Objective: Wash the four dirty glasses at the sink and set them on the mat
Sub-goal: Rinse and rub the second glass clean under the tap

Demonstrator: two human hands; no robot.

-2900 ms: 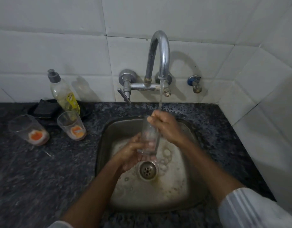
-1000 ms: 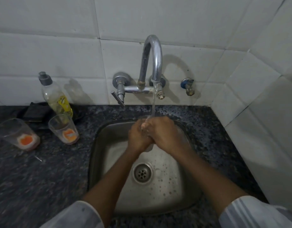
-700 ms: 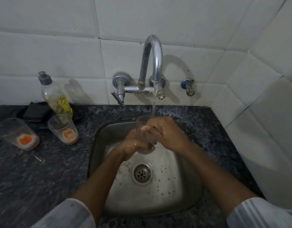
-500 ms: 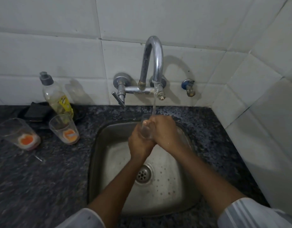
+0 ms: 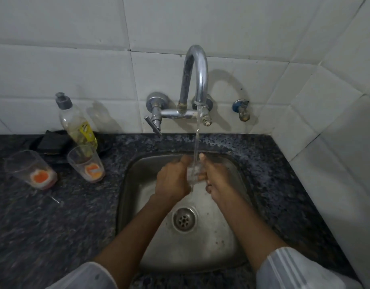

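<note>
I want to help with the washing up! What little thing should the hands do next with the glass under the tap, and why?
Probably turn the clear glass a little in the running water. The left hand and right hand hold it between them over the sink, so turning would rinse every side. Two glasses with orange residue wait on the counter.

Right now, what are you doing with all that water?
A person is rinsing a clear glass under the running tap, over the sink. The left hand and right hand both hold it. Two dirty glasses with orange leftovers wait on the counter, beside a soap bottle.
</note>
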